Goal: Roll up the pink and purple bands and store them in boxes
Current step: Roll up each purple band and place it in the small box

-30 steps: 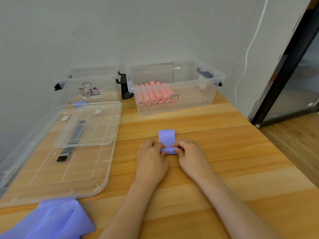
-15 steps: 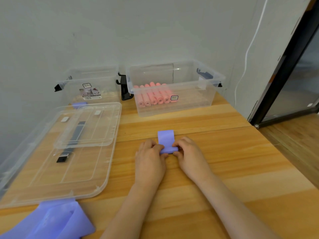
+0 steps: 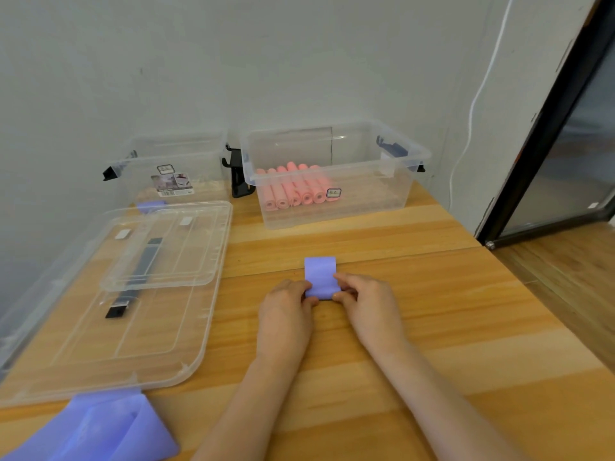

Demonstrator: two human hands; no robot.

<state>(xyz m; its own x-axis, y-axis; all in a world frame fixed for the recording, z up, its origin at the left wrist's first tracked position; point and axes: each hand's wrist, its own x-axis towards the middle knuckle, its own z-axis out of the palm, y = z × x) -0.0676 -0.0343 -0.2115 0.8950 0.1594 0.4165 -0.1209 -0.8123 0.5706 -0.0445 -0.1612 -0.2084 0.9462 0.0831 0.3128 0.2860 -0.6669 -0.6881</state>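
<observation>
A purple band (image 3: 320,276) lies on the wooden table, its near end wound into a small roll. My left hand (image 3: 287,311) pinches the roll's left end and my right hand (image 3: 367,302) pinches its right end. A short flat tail of the band stretches away from me. The clear box (image 3: 336,176) at the back centre holds several pink rolls (image 3: 293,188). A second clear box (image 3: 169,174) at the back left has one purple roll (image 3: 150,205) showing at its front. More loose purple bands (image 3: 103,427) lie at the near left corner.
Two clear lids (image 3: 116,294) lie stacked on the table's left half, a dark latch under them. A black clip stand (image 3: 238,176) sits between the boxes. The table's right edge drops to a wood floor beside a dark door frame (image 3: 549,128).
The roll has advanced slightly away from me along the band, both hands moving with it, and the flat tail has grown shorter.
</observation>
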